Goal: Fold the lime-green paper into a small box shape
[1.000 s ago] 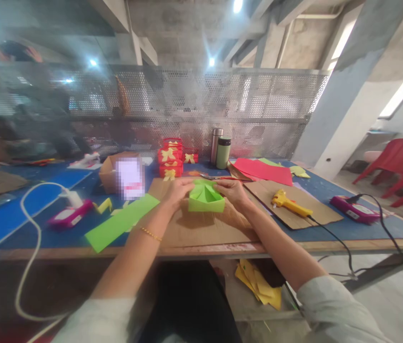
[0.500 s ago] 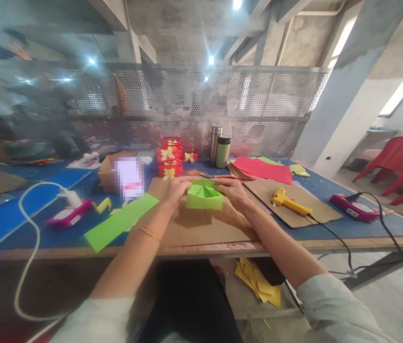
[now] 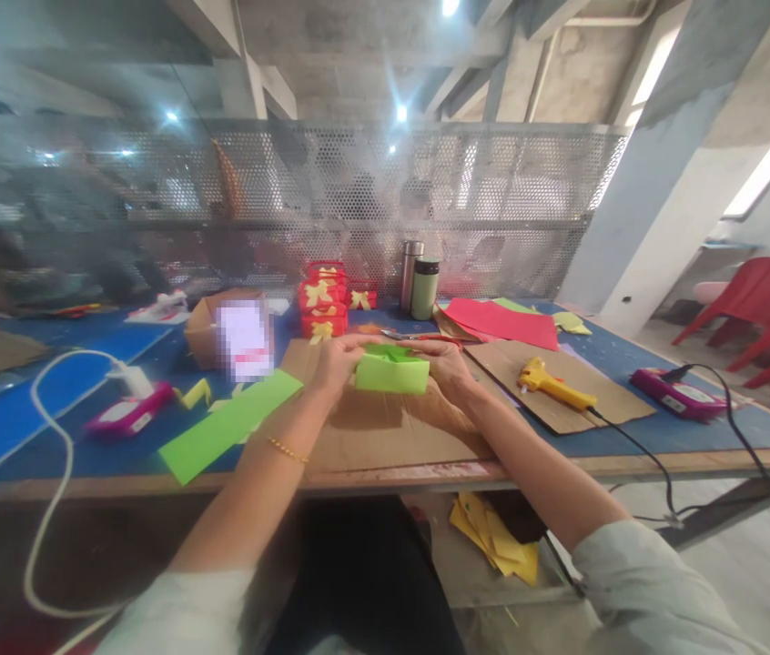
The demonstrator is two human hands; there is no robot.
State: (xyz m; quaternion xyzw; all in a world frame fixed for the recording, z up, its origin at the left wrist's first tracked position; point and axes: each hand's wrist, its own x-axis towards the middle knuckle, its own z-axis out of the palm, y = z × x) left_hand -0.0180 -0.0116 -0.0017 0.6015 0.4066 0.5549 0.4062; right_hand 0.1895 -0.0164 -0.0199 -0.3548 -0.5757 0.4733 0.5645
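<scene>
A folded green paper box (image 3: 391,373) is held just above a brown cardboard sheet (image 3: 385,432) on the blue table. My left hand (image 3: 336,361) grips its left end, fingers curled over the rim. My right hand (image 3: 446,364) grips its right end the same way. The box is tilted so its front wall faces me and little of its inside shows. A flat strip of green paper (image 3: 227,423) lies to the left of my left forearm.
A yellow glue gun (image 3: 552,383) with a black cord lies on cardboard at right. Pink power strips (image 3: 675,398) (image 3: 129,411) sit at both sides. Red boxes with yellow bows (image 3: 323,300), two flasks (image 3: 419,287), a cardboard carton (image 3: 211,327), red paper (image 3: 501,323) and scissors (image 3: 419,337) stand behind. Yellow scraps (image 3: 494,541) lie under the table.
Both hands have lifted the green box slightly and tipped it toward me, so its open top shows less than before. Nothing else on the table has moved.
</scene>
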